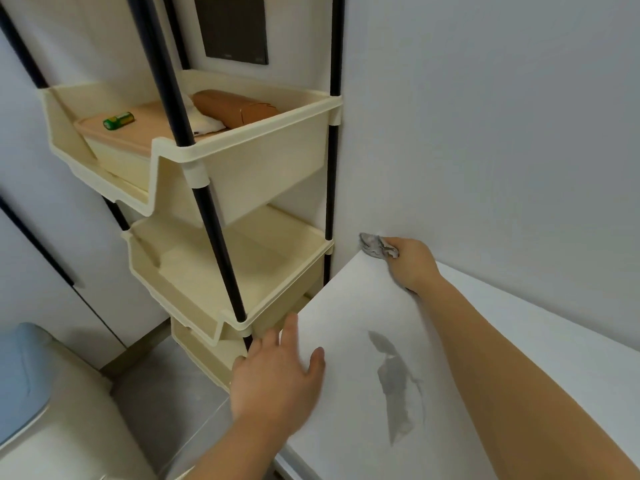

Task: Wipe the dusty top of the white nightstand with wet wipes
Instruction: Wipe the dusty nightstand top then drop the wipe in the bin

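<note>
Wet wipe: the wet wipe is bunched into a small wad at the far left corner of the tabletop, right where it meets the wall.
Handling: it looks light, limp and damp. It should crush to any shape and drag a little on the surface, and it is best held bunched from above so that a flat face stays down.
Wipe surface: the wad is creased and mottled grey, so it appears heavily soiled.
Right grip: the right grip, a bare hand, holds the wipe with curled fingers and presses it into the corner.
Left grip: the left grip holds nothing. Its fingers lie straight and spread over the tabletop's left edge.
Tabletop: it is the nightstand's top, white, flat, hard and smooth-looking with a square edge.
Smear: a grey smear, streaky and uneven, lies mid-surface and apart from the wipe. Whether it is damp or dirt I cannot tell.
Rack: just left of the nightstand stands a rack of stiff cream plastic trays on black poles.
Top tray: it holds a green battery and a brown case.
</note>
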